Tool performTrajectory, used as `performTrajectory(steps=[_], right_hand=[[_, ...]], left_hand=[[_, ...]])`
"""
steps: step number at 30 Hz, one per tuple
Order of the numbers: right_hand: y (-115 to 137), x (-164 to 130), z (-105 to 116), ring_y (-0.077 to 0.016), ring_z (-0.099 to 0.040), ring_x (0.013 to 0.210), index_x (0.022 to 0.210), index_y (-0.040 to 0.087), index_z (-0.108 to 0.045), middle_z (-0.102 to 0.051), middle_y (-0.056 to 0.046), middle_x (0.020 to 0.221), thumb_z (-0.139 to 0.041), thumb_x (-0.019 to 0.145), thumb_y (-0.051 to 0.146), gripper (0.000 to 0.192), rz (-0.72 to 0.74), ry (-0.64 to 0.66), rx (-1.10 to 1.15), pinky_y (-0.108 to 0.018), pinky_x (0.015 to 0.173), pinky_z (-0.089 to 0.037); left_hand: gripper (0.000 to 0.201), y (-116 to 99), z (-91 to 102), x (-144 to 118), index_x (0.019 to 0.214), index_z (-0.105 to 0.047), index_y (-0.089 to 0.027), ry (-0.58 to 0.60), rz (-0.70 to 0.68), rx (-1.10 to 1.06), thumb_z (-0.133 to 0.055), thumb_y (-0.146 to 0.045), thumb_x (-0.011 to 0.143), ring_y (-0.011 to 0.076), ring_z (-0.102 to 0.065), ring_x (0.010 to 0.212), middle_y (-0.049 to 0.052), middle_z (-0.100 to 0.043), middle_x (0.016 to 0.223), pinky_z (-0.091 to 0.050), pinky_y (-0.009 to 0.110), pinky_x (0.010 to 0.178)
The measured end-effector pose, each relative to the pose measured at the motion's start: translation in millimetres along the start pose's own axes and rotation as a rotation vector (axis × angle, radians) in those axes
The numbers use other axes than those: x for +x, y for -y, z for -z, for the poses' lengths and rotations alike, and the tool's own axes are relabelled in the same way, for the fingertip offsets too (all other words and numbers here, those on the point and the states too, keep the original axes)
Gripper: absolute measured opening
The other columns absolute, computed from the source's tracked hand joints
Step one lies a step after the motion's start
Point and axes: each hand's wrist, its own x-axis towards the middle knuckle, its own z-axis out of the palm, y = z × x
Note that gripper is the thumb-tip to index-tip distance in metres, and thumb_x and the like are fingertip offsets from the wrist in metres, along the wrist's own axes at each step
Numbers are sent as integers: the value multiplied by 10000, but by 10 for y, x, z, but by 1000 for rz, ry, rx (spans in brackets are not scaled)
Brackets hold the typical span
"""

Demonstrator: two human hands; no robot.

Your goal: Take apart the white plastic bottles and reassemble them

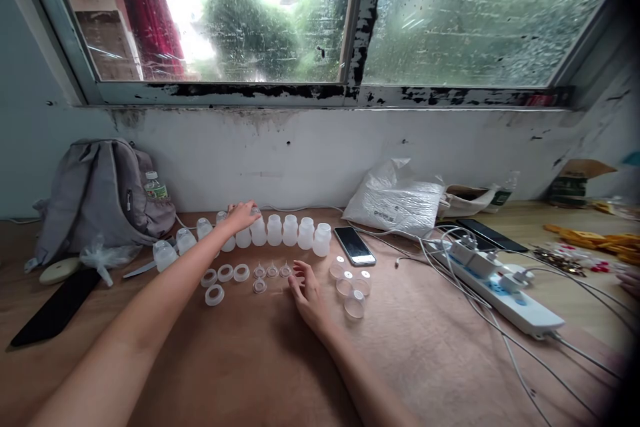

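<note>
I've got my left hand (243, 215) reaching to the row of small white bottles (290, 230) by the wall — fingers draped over one bottle's top — while my right hand (306, 293) rests flat, fingers loose, beside the clear nipples (272, 271).

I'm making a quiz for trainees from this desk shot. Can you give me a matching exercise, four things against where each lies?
Things:
1. left hand
2. right hand
3. smartphone
4. grey backpack

Places:
A. far left, against the wall
B. on a bottle in the row of small white bottles
C. right of the bottle row, face up
D. flat on the table, near the small clear nipples

Pairs: 1-B, 2-D, 3-C, 4-A
</note>
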Motion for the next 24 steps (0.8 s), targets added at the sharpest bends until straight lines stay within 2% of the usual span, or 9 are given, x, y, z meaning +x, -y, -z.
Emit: performTrajectory(steps=[8, 11, 14, 18, 21, 24], right_hand=[[-86, 20, -25, -197, -540, 907, 1077, 199, -441, -553, -73, 964, -429, 829, 332, 281, 6, -19, -78, -355, 793, -461], [-110, 20, -29, -206, -542, 907, 1037, 201, -468, -550, -77, 960, -416, 834, 317, 239, 16, 16, -110, -368, 797, -461], [-113, 21, -16, -209, -547, 899, 1007, 208, -505, -557, -73, 957, -406, 837, 297, 216, 17, 57, -153, -381, 809, -455], [-140, 17, -15, -223, -492, 1027, 1062, 249, -535, -549, -67, 1081, -414, 838, 299, 260, 66, 149, -241, -411, 886, -400], [-193, 3, -58, -258, -397, 1153, 1152, 287, -498, -496, -62, 1207, -441, 826, 333, 334, 88, 196, -325, -466, 940, -326], [-221, -8, -101, -269, -371, 1179, 1165, 293, -489, -479, -62, 1235, -462, 816, 340, 354, 90, 202, -364, -480, 950, -299]], left_hand=[[392, -62, -30, -25, 1094, -485, -174, -10, -44, 0, -389, -405, 793, 284, -501, 1021, 123, -617, 1008, -287, 436, 883], [426, -101, -5, -75, 1143, -447, -145, -60, -72, -8, -401, -387, 795, 299, -474, 1050, 150, -585, 1063, -283, 456, 886], [433, -156, 47, -231, 1192, -401, -153, -145, -130, -21, -398, -355, 809, 286, -422, 1112, 142, -512, 1173, -273, 432, 914], [337, -133, 18, -727, 1133, -459, -193, -196, -221, -39, -388, -312, 826, 230, -463, 1067, 86, -542, 1123, -317, 346, 906], [250, 39, -161, -1255, 1008, -532, -211, -227, -276, -100, -394, -310, 824, 221, -542, 912, 69, -601, 967, -382, 338, 824], [232, 274, -404, -1736, 972, -538, -220, -210, -206, -77, -409, -331, 815, 231, -556, 853, 64, -606, 928, -411, 348, 763]])
